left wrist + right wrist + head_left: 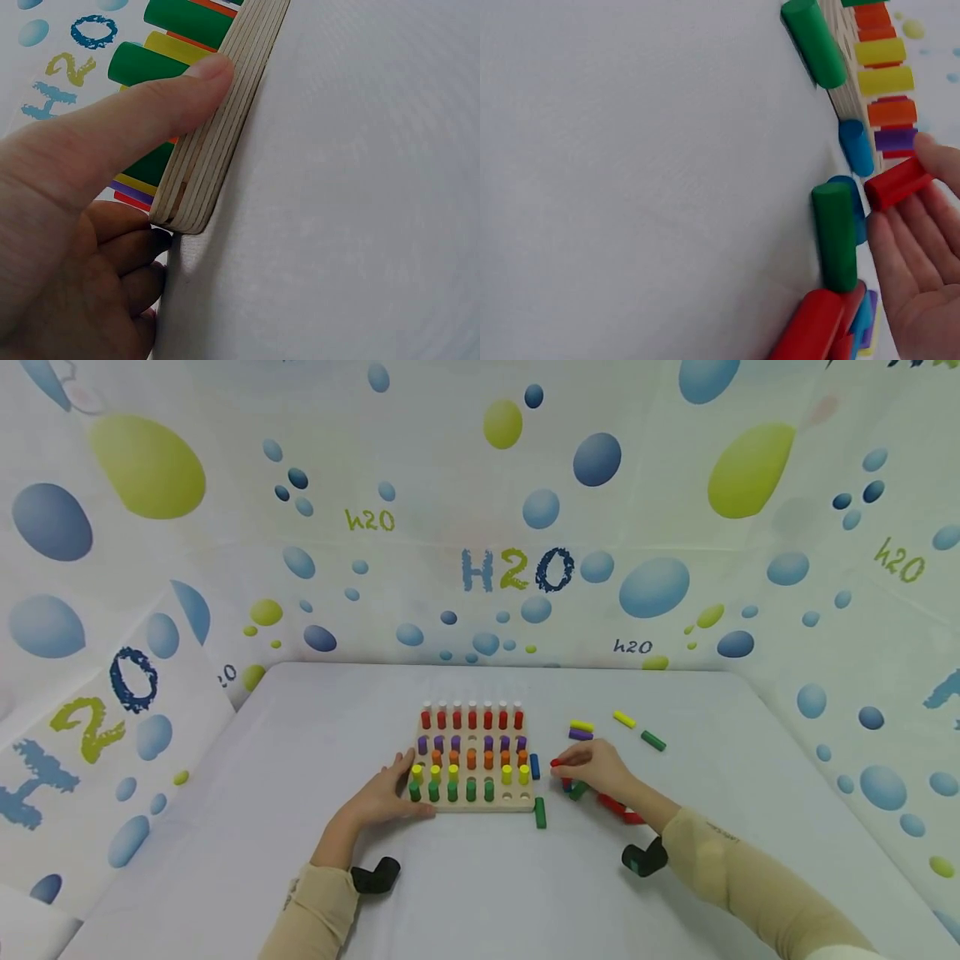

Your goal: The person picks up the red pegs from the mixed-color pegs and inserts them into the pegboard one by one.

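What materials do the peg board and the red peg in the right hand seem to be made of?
Peg board: most likely plywood, pale and apparently unpainted; thin stacked layers show along its edge.
Red peg: perhaps painted wood, smooth with a soft sheen; the even colour shows no grain, so plastic remains possible.

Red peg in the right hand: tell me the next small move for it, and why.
Probably lay the red peg down on the table, freeing the right hand: the red row seems full, with seven pegs, while the green row ends in two bare holes and a loose green peg lies by the board's near right corner.
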A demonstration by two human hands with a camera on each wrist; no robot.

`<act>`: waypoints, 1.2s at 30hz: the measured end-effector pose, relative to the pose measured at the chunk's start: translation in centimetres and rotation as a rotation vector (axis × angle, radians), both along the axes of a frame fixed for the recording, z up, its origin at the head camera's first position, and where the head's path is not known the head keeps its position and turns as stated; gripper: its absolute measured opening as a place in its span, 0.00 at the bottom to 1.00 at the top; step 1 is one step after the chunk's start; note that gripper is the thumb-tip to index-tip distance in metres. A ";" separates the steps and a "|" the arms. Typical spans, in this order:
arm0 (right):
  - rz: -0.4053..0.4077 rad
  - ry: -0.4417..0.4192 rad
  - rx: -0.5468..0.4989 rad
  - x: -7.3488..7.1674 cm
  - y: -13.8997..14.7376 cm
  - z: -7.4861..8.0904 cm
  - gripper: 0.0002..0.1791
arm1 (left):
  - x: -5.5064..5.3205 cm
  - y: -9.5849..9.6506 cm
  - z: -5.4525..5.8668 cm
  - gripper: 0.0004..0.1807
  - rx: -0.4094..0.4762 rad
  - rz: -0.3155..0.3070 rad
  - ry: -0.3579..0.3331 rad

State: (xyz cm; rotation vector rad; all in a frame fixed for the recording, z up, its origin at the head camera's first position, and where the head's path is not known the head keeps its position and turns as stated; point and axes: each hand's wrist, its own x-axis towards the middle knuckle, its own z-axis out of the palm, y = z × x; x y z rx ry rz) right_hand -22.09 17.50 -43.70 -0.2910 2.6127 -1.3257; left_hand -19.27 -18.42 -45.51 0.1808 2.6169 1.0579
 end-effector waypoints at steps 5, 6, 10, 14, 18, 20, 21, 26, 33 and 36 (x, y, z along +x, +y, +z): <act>-0.109 -0.108 -0.194 0.1 0.6 -0.3 0.21 | 0.0 -0.1 -0.2 0.63 -0.003 -0.003 0.006; -0.123 -0.117 -0.216 0.1 0.7 -0.3 0.22 | 0.0 -0.1 -0.3 0.63 -0.003 -0.004 0.007; -0.129 -0.126 -0.256 0.2 1.0 0.0 0.20 | 0.1 -0.1 -0.1 0.63 0.004 -0.005 0.003; -0.116 -0.139 -0.299 0.1 1.3 0.0 0.20 | 0.1 0.0 0.1 0.62 0.008 -0.004 -0.006; -0.121 -0.140 -0.324 -0.5 1.5 -0.3 0.23 | 0.0 0.0 0.2 0.63 0.003 -0.005 -0.005; -0.118 -0.137 -0.330 -0.6 1.4 -0.3 0.25 | -0.1 0.0 0.3 0.62 0.002 -0.008 0.000; -0.121 -0.139 -0.331 -0.7 1.4 -0.2 0.25 | -0.1 0.0 0.3 0.62 0.002 -0.009 0.003; -0.123 -0.158 -0.349 -0.8 0.8 0.1 0.26 | -0.1 0.0 0.3 0.62 0.007 -0.015 0.007; -0.070 -0.143 -0.353 -0.8 -0.3 0.8 0.22 | 0.0 -0.1 0.2 0.63 0.014 -0.018 0.000; -0.034 -0.130 -0.362 -1.0 -0.9 1.0 0.21 | 0.0 -0.1 0.1 0.63 0.013 -0.014 -0.002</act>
